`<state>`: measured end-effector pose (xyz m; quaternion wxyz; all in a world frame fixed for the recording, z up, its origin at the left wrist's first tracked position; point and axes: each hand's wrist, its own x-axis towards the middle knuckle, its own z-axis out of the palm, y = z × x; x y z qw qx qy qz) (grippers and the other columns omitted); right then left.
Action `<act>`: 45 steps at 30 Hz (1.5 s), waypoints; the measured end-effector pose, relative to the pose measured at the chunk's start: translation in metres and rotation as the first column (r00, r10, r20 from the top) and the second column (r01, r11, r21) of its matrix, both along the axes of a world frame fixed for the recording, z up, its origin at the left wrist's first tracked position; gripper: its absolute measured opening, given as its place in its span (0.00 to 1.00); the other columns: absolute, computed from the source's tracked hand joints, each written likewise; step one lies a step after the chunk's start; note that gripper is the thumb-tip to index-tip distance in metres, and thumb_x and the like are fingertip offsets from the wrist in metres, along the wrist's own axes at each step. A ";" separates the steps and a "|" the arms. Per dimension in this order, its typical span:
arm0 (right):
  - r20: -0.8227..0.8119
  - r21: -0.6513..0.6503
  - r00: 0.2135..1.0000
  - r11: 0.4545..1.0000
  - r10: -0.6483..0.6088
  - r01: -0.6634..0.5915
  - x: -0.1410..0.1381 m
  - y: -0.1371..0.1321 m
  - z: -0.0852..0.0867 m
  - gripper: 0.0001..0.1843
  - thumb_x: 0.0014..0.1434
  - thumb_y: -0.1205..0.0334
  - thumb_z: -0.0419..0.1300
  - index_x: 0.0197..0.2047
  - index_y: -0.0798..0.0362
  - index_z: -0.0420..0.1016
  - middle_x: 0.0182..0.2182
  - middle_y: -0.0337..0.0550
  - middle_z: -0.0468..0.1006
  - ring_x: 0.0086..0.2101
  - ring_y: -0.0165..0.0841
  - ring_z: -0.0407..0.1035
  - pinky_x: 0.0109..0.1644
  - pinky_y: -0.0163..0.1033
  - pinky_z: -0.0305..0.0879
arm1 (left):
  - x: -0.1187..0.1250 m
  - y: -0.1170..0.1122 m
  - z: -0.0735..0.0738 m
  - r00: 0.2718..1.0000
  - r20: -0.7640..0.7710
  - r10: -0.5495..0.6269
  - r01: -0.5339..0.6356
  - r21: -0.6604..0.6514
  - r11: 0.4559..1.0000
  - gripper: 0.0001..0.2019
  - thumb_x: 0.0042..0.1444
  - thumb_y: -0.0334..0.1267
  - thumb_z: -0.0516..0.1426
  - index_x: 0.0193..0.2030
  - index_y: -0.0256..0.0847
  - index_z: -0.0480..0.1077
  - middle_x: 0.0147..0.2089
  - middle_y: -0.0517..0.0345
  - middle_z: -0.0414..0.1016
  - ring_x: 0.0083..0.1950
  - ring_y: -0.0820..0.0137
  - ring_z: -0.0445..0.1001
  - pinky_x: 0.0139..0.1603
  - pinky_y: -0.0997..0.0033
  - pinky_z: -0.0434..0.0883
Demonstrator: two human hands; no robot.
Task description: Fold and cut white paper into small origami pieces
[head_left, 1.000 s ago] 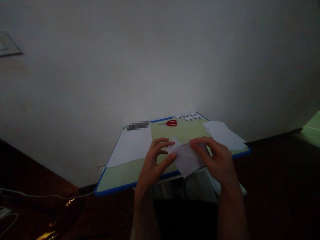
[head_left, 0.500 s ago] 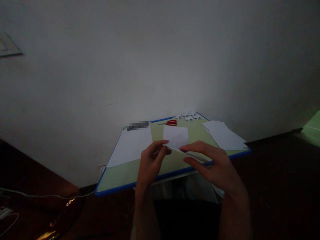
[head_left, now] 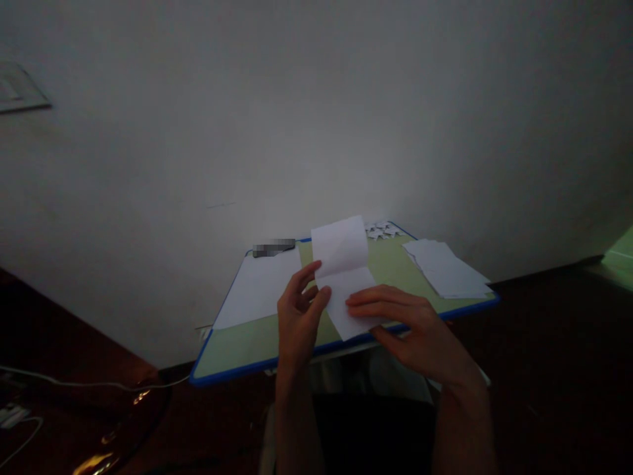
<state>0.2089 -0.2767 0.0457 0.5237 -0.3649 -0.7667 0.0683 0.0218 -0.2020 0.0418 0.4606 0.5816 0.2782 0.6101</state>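
I hold a white sheet of paper (head_left: 343,264) over the near edge of a small green table with a blue rim (head_left: 237,369). The sheet's far half stands up, bent along a crease. My left hand (head_left: 297,316) pinches the paper's left edge between thumb and fingers. My right hand (head_left: 405,323) lies with its fingers flat on the paper's lower half, pressing it. The raised half hides the red scissors seen earlier.
A larger white sheet (head_left: 260,287) lies on the table's left. A stack of white paper slips (head_left: 448,270) sits at the right. Small white cut-outs (head_left: 380,229) lie at the far edge by the wall. A dark object (head_left: 273,248) lies at the far left. Cables (head_left: 74,382) run on the dark floor.
The paper has been turned and its far half raised upright. My right hand moved from gripping the sheet to lying flat on its lower half; my left hand shifted to the left edge.
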 end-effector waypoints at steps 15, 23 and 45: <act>-0.240 -0.171 0.958 0.978 -0.158 0.118 -0.005 0.004 -0.001 0.09 0.63 0.59 0.71 0.47 0.43 0.84 0.42 0.36 0.88 0.42 0.36 0.81 0.50 0.44 0.74 | -0.003 0.001 -0.004 0.988 0.001 -0.153 0.153 0.050 0.987 0.14 0.62 0.37 0.67 0.54 0.49 0.79 0.57 0.53 0.82 0.45 0.66 0.82 0.43 0.70 0.77; -0.126 -0.051 0.989 0.996 0.073 -0.080 0.007 0.006 0.001 0.05 0.64 0.55 0.71 0.44 0.42 0.86 0.40 0.40 0.87 0.45 0.39 0.77 0.54 0.52 0.71 | -0.003 -0.004 -0.001 0.995 -0.070 -0.064 0.061 -0.053 0.997 0.13 0.63 0.41 0.64 0.54 0.46 0.81 0.46 0.54 0.85 0.38 0.66 0.80 0.34 0.71 0.74; -0.375 -0.183 0.903 0.971 -0.211 0.151 -0.006 0.022 -0.010 0.12 0.59 0.50 0.73 0.43 0.44 0.81 0.57 0.45 0.73 0.61 0.45 0.67 0.68 0.58 0.64 | 0.000 -0.002 -0.005 0.997 0.001 -0.081 0.081 0.070 0.994 0.17 0.63 0.40 0.66 0.59 0.48 0.78 0.64 0.49 0.79 0.55 0.59 0.82 0.52 0.62 0.80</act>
